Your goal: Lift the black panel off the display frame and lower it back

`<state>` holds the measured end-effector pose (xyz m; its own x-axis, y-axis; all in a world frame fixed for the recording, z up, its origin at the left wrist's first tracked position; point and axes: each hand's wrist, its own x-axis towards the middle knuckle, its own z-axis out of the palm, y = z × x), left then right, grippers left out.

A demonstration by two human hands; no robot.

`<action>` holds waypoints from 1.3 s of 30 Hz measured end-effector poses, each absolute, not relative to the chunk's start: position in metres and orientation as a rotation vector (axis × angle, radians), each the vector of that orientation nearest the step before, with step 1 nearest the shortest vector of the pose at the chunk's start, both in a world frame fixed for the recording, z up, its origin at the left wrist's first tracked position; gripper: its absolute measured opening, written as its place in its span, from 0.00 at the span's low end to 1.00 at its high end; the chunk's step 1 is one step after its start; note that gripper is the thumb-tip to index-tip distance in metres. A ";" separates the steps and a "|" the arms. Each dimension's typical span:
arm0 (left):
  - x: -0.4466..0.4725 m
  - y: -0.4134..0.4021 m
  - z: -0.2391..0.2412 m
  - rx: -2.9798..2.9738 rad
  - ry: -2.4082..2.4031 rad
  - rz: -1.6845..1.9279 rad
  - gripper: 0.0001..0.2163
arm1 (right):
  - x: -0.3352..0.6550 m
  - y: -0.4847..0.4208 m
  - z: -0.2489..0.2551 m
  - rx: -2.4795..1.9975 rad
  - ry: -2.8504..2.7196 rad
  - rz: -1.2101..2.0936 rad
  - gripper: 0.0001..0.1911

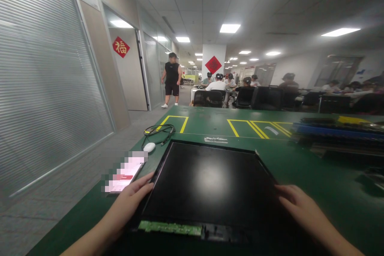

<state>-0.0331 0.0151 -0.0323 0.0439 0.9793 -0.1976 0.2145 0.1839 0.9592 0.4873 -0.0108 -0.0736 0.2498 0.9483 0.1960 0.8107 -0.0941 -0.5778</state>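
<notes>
A black LCD screen panel [207, 184] is in front of me, its dark face up and reflecting a bright round glare. Along its near edge runs an exposed green circuit board [171, 227]. My left hand [137, 190] grips the panel's left edge, with the thumb near the rim and the fingertips partly hidden. On the opposite side, my right hand [293, 199] is closed on the right edge, its lower fingers out of sight. Just beyond my left hand lie a phone-like device with a pink screen [124, 178] and a white mouse [149, 147].
The green table [210, 119] carries yellow tape markings [250, 128]. A coiled black cable [160, 130] lies at the left edge. Blurred stacked equipment with a blue side [333, 131] stands at right. Beyond, a person [172, 76] walks, and several people sit at tables.
</notes>
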 end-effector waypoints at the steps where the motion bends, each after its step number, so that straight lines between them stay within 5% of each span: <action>1: -0.029 0.012 -0.028 1.146 1.404 0.917 0.32 | 0.487 -0.011 -0.074 -1.938 -1.596 0.298 0.25; 8: -0.007 0.004 -0.008 0.727 1.301 1.030 0.32 | 0.489 -0.009 -0.078 -1.960 -1.601 0.317 0.26; 17: -0.003 -0.003 -0.009 0.704 1.210 1.079 0.54 | 0.490 -0.009 -0.077 -2.001 -1.602 0.354 0.27; 30: -0.020 0.000 0.001 0.926 1.175 0.915 0.25 | 0.482 -0.013 -0.067 -2.015 -1.619 0.375 0.27; 39: -0.029 0.000 -0.001 1.008 1.151 0.939 0.23 | 0.483 -0.011 -0.072 -1.993 -1.648 0.355 0.29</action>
